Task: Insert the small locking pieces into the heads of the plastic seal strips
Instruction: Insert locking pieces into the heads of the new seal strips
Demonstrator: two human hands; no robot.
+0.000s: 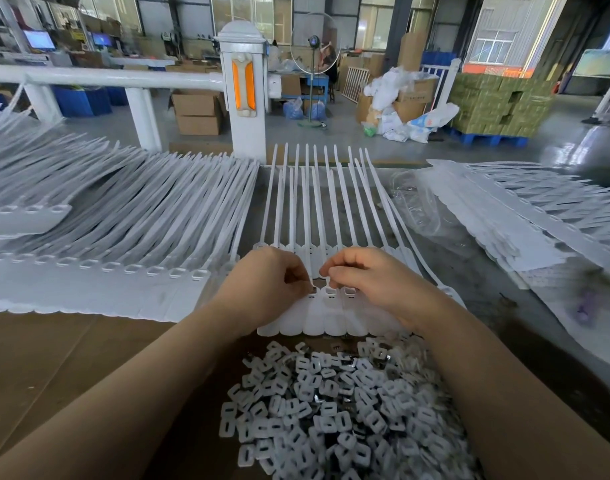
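Seal strips [326,308], joined side by side, lie flat on the bench [54,358], heads toward the viewer. Left hand [265,282] and right hand [369,277] rest on the heads, fingers curled and pinching small locking pieces at the sockets. Loose locking pieces [338,410] lie heaped just below.

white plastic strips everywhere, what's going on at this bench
A person is fitting small locking pieces into the heads of a row of seal strips. Both the left hand and the right hand have curled fingers pinching at the heads in the middle of the row. A pile of loose locking pieces lies just in front, and more strips are stacked to the left.
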